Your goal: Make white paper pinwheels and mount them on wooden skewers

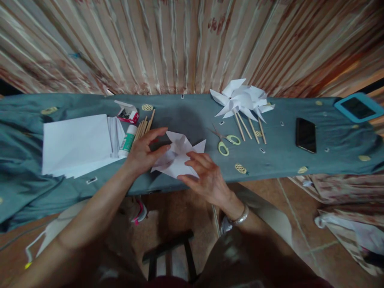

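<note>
A folded white paper piece is positioned on the cloth-covered table, near the front edge, between both hands. At its left side, the thumb and index finger of the left hand are held well apart; nothing is seen gripped. The fingers of the right hand are spread and laid on the right part of the paper; whether it is pinched cannot be told. On the left, room is limited by wooden sticks, a glue stick and a paper stack. On the right, scissors are placed nearby with blades parted. Cloth is exposed toward the rear edge, where pinwheels are laid, and between the scissors and a phone.
</note>
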Demonstrator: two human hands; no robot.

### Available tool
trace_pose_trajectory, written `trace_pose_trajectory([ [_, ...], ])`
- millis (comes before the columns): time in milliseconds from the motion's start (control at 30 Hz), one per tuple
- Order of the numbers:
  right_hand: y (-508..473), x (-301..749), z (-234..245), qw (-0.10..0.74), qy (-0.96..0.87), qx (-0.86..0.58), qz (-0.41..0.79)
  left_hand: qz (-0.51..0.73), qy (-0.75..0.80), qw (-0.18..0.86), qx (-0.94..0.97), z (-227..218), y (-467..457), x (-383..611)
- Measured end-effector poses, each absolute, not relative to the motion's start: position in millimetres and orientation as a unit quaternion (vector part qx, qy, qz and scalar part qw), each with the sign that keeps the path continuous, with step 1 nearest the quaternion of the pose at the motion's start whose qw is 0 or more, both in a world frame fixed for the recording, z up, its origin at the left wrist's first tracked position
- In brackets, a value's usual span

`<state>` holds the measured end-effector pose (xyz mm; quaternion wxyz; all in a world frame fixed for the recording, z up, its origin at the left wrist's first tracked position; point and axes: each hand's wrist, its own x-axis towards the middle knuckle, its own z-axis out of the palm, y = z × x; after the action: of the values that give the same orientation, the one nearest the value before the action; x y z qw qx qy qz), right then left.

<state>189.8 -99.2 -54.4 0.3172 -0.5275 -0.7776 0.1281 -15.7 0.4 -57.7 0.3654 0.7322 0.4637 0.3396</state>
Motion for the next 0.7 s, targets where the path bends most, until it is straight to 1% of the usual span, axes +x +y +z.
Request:
trace_pose_trajectory([
  [133, -103, 168, -64, 0.268, -0.81, -0.508, 0.118, 0.324, 0.462, 0.335, 0.755, -55, 0, -15],
  [233, -104, 165, -68, 0.259, -0.819, -0.497, 0.12, 0.312, 0.456, 0.328, 0.766, -54, -1, -13],
  [467, -105, 172, -69, 0.313, -0.768, -0.533, 0.165, 0.276, 0.439, 0.339, 0.785, -56, -5, -7],
  [567, -104, 175, -67, 0.339, -0.745, -0.549, 0.172, 0.28, 0.433, 0.34, 0.786, -58, -6, -5],
  [700, -102, 180, -66, 0.347, -0.724, -0.572, 0.168, 0.291, 0.426, 0.33, 0.791, -62, -5, -4],
])
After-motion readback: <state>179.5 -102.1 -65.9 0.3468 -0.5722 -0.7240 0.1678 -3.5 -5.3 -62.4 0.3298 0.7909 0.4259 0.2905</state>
